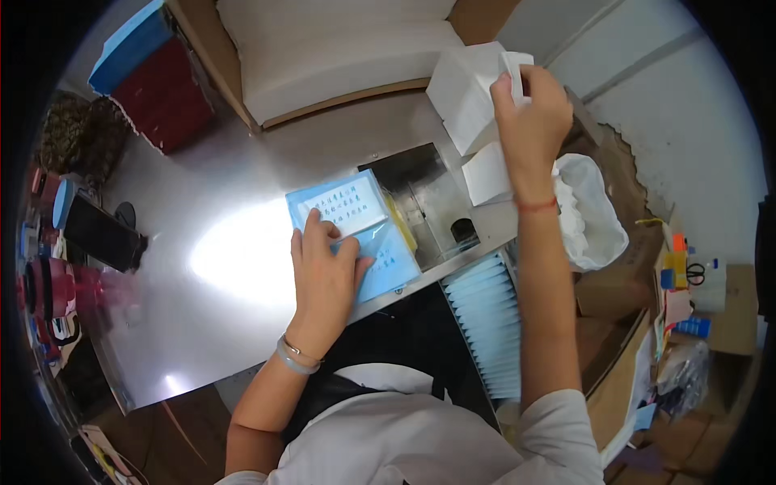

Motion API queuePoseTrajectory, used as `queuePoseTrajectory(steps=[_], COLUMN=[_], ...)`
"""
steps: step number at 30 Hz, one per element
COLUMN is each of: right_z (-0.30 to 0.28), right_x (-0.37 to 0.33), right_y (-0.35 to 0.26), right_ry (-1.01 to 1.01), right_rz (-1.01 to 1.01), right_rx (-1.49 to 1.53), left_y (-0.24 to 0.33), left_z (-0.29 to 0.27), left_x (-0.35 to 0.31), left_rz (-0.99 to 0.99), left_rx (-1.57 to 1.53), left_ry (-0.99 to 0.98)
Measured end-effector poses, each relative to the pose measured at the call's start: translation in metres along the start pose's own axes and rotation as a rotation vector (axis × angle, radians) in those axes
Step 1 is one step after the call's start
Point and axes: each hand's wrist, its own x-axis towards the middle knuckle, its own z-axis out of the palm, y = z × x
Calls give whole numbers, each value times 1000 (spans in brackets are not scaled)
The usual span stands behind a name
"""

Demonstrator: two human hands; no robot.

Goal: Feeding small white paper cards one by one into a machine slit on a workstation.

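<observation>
My left hand (323, 263) rests on a flat blue packet (388, 267) lying on the metal table, its fingers apart. Under the fingertips is a white card (347, 206) with blue handwriting-like print, on the packet's upper half. Up at the far right, my right hand (537, 109) pinches a folded white paper piece (516, 69) between thumb and fingers. That hand is above a white stack of paper (469, 93), and a smaller white stack (487, 174) sits just nearer. Whether the pinched piece is one sheet or several I cannot tell.
A metal-framed opening (428, 202) lies right of the packet. Below the table edge stands a row of pale blue packets (487, 323). A white-lined bin (594, 218) is at the right. A phone on a stand (105, 230) and a pink bottle (69, 287) stand left.
</observation>
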Motion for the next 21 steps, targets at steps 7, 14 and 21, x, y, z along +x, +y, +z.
queuePoseTrajectory(steps=[7,14,21], right_z=[52,33,-9], right_x=[-120,-121,-88], right_y=[-64,-45,34], right_ry=[-539,-782,174], right_rz=[307,-674,-189], right_rx=[860,340,-121], left_y=[1,-16,6], left_z=[-10,-17,10], left_x=[4,3,50], left_rz=[-125,31,258], left_rx=[-172,-152,89], left_ry=[-63,26,113])
